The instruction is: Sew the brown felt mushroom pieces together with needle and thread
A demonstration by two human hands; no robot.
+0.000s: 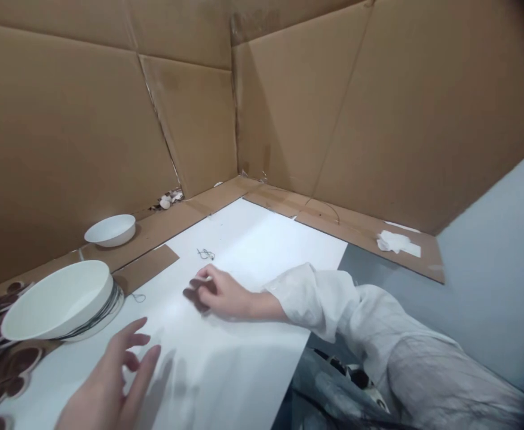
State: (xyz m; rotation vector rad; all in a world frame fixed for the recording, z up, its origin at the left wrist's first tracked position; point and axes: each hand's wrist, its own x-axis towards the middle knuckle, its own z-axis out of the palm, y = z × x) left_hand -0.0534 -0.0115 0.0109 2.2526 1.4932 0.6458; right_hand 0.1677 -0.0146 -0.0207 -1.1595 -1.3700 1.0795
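My right hand [222,292] pinches a small dark brown piece with rounded lobes [195,295], just above the white sheet on the table [244,352]. My fingers cover part of the piece, so its exact kind cannot be made out. Bare and with fingers apart, my left hand [117,376] hovers over the sheet at the lower left. A thin dark cord [205,254] lies tangled a little beyond my right hand. Left of my left hand are several brown rounded pieces with pale edges [13,367].
A large white bowl [60,298] rests on a dish with dark cords [95,319] around its edge. Behind it stands a smaller white bowl [112,232]. Cardboard walls [306,89] enclose the far sides. Crumpled white tissue [396,241] lies on the right cardboard strip.
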